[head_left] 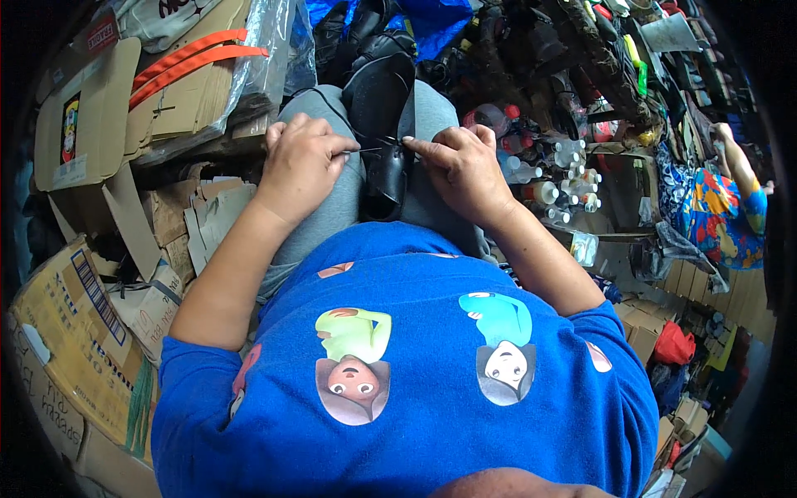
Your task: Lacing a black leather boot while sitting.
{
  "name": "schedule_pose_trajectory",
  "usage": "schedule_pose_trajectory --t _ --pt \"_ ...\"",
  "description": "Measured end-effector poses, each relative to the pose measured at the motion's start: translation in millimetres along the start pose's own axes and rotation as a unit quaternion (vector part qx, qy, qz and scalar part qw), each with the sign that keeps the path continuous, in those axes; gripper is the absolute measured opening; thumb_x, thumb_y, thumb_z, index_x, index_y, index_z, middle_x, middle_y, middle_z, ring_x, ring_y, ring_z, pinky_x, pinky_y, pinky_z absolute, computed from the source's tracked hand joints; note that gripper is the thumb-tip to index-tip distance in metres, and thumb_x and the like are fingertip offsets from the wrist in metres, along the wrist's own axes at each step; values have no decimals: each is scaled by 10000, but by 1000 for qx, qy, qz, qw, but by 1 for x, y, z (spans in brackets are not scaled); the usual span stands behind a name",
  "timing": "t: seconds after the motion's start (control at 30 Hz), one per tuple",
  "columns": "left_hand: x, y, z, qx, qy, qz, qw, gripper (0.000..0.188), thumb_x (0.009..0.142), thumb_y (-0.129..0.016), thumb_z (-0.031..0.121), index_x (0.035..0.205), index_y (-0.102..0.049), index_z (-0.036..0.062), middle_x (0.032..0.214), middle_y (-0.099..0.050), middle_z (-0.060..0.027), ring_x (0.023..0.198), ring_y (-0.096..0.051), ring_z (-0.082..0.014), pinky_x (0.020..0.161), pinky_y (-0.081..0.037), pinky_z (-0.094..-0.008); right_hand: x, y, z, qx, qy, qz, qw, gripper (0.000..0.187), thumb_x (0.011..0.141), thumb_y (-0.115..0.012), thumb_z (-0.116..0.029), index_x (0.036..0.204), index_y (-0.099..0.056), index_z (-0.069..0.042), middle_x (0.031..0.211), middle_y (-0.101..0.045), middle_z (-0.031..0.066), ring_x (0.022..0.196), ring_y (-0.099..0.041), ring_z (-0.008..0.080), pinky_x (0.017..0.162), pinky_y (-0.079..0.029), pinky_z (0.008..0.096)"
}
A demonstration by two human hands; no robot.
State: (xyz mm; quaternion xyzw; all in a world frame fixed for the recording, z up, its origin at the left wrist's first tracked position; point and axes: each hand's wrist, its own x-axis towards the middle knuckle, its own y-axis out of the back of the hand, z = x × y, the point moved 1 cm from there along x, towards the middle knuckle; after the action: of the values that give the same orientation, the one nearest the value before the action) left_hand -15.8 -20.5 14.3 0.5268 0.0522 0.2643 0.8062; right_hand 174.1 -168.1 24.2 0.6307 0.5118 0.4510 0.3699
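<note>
A black shoe (387, 178) lies lengthwise between my thighs, its open heel end toward me. My left hand (303, 162) is closed to the left of it, thumb and forefinger pinching a thin thread (370, 150) that runs to the shoe's upper. From the same side a dark strand loops over my grey trouser leg. My right hand (461, 166) has its fingers curled, with the fingertips at the right edge of the shoe's upper. What lies under those fingertips is too small to make out.
Cardboard boxes (87, 124) and orange-red straps (195, 62) lie at the left. Several plastic bottles (544, 192) crowd the right beside me. More dark shoes (386, 43) and a blue sheet (436, 29) are beyond my knees. Farther right, another person's arm (735, 158) shows.
</note>
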Motion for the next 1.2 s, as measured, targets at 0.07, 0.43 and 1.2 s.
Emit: schedule_pose_trajectory --t 0.07,0.43,1.2 --pt "2 -2 2 7 2 7 1000 182 738 -676 109 905 -721 165 781 -569 -13 859 -532 -203 821 -334 -371 2 0 3 9 2 -1 1000 327 776 -612 -100 1069 -686 -225 795 -580 26 817 -573 202 825 -354 412" --pt "13 -8 -13 -102 -48 6 994 260 742 -662 104 964 -736 217 782 -504 -1 866 -494 -180 840 -317 -351 35 10 41 253 -66 -172 950 358 793 -595 40 1063 -707 -168 840 -533 35 803 -553 146 736 -458 276" --pt "29 -20 -17 -103 -58 -32 993 197 747 -685 134 912 -738 228 783 -538 26 885 -501 -158 878 -279 -354 49 2 54 324 -67 -254 909 333 798 -624 -4 1073 -712 -168 836 -527 -8 833 -513 117 806 -439 250"
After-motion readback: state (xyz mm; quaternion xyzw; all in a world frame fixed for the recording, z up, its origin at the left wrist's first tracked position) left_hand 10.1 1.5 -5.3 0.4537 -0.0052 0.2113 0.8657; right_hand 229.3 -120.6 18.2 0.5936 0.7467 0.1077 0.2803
